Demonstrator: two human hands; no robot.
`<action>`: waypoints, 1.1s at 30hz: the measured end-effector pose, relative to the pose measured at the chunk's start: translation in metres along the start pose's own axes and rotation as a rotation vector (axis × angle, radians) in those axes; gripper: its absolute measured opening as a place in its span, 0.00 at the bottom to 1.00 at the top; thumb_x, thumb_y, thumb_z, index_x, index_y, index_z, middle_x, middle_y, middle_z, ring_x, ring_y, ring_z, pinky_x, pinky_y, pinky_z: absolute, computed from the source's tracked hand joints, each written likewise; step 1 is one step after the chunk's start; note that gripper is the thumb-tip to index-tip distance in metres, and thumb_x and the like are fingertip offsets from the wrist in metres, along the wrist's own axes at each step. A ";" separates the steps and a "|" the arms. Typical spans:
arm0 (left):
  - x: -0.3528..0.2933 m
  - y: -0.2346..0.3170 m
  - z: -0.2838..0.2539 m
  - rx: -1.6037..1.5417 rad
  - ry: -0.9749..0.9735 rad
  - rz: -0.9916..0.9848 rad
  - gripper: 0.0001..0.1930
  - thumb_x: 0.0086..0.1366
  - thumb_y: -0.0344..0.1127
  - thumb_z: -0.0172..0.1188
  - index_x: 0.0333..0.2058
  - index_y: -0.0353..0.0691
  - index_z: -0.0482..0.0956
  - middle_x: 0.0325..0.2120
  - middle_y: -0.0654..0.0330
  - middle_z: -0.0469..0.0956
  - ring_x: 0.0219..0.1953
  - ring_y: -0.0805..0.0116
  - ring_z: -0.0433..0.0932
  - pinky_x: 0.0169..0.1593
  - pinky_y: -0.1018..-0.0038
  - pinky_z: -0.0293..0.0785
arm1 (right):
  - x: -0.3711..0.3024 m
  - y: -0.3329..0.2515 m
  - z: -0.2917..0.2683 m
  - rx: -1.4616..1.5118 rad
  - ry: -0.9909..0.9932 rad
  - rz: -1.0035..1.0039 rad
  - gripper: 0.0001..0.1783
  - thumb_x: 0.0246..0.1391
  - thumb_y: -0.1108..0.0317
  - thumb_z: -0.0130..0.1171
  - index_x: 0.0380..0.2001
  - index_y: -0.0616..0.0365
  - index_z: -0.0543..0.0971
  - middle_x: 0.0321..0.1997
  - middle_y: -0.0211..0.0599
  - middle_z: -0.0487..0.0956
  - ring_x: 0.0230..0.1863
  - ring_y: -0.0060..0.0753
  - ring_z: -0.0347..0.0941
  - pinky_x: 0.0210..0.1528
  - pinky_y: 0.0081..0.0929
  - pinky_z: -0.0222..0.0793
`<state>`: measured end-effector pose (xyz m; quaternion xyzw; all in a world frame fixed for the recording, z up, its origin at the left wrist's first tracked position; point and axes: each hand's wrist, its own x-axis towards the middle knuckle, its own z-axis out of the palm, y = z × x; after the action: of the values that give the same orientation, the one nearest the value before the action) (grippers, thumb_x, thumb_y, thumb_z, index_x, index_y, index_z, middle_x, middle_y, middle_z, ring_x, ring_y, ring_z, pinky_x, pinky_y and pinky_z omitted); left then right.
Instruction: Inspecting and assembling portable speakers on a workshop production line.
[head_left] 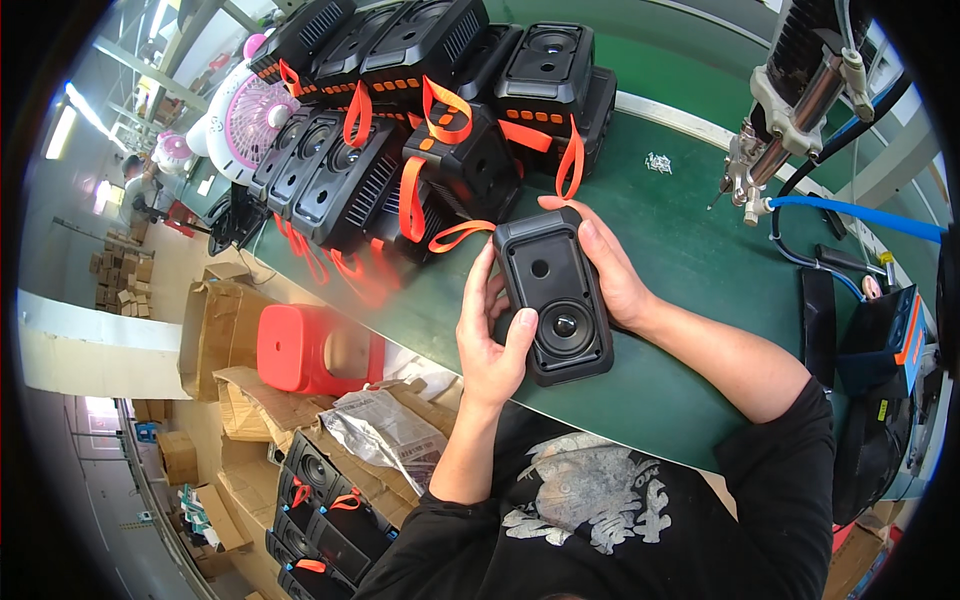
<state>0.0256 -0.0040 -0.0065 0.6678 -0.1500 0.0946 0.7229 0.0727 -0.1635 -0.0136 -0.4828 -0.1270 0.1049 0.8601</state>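
Observation:
Between both hands I hold a black portable speaker (549, 272), its face turned up. A round cone sits at its near end and a smaller round hole lies farther up. My left hand (492, 345) grips its left edge, with the thumb by the cone. Wrapped round the far right side is my right hand (612, 265); some of its fingers are hidden behind the speaker. An orange-red strap (460, 234) loops out at the speaker's far left corner. Just beyond stands another black speaker (470, 165) with an orange strap.
Several black speakers (345, 180) are piled at the back left of the green table (670, 240). Small screws (658, 162) lie at the back right, near a hanging screwdriver machine (745, 170) with a blue hose. A red stool (300, 348), cardboard and more speakers (325, 520) are at left below.

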 end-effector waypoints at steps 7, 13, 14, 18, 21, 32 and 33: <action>0.000 0.004 0.001 -0.024 -0.073 0.010 0.40 0.58 0.27 0.57 0.65 0.31 0.44 0.59 0.42 0.61 0.56 0.57 0.69 0.57 0.67 0.68 | 0.000 0.002 0.000 -0.017 0.020 -0.010 0.29 0.65 0.48 0.42 0.60 0.59 0.60 0.48 0.33 0.72 0.48 0.20 0.68 0.52 0.20 0.64; -0.001 0.001 -0.001 -0.091 -0.034 -0.032 0.37 0.59 0.24 0.53 0.65 0.31 0.44 0.63 0.45 0.54 0.61 0.57 0.63 0.61 0.66 0.62 | 0.000 0.005 0.000 -0.070 0.021 -0.036 0.31 0.66 0.49 0.39 0.62 0.60 0.59 0.50 0.36 0.71 0.51 0.22 0.67 0.55 0.21 0.61; -0.001 0.000 -0.002 -0.100 -0.028 -0.037 0.37 0.60 0.24 0.52 0.65 0.31 0.44 0.63 0.45 0.52 0.62 0.57 0.62 0.61 0.66 0.61 | 0.000 0.006 0.000 -0.080 0.016 -0.049 0.31 0.66 0.49 0.39 0.62 0.60 0.58 0.52 0.37 0.71 0.52 0.23 0.66 0.57 0.22 0.60; 0.000 -0.001 -0.004 -0.156 -0.017 -0.050 0.37 0.59 0.25 0.52 0.65 0.31 0.45 0.64 0.45 0.51 0.65 0.58 0.56 0.64 0.65 0.54 | 0.001 0.008 0.000 -0.211 0.047 -0.081 0.32 0.67 0.50 0.37 0.64 0.62 0.56 0.57 0.42 0.68 0.59 0.28 0.62 0.62 0.25 0.54; 0.001 0.000 -0.005 -0.191 -0.007 -0.032 0.38 0.58 0.25 0.52 0.65 0.31 0.45 0.63 0.45 0.52 0.65 0.57 0.55 0.65 0.65 0.52 | 0.001 0.008 0.004 -0.229 0.036 -0.140 0.31 0.67 0.51 0.36 0.64 0.64 0.56 0.62 0.46 0.65 0.62 0.31 0.60 0.64 0.27 0.51; 0.007 0.002 -0.014 -0.460 0.050 -0.235 0.33 0.56 0.29 0.48 0.63 0.32 0.56 0.60 0.48 0.62 0.61 0.61 0.62 0.64 0.69 0.56 | -0.010 -0.015 0.010 -1.202 -0.503 -0.918 0.51 0.48 0.21 0.31 0.50 0.57 0.76 0.58 0.49 0.70 0.63 0.50 0.61 0.66 0.46 0.40; 0.008 0.004 -0.015 -0.501 0.054 -0.264 0.33 0.56 0.29 0.47 0.62 0.32 0.57 0.59 0.48 0.63 0.61 0.62 0.63 0.63 0.69 0.57 | -0.011 -0.015 0.012 -1.171 -0.532 -0.977 0.48 0.48 0.22 0.34 0.49 0.55 0.76 0.57 0.46 0.72 0.62 0.48 0.63 0.67 0.45 0.41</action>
<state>0.0328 0.0112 -0.0007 0.4792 -0.0611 -0.0225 0.8753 0.0593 -0.1649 0.0036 -0.7039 -0.5585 -0.2549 0.3574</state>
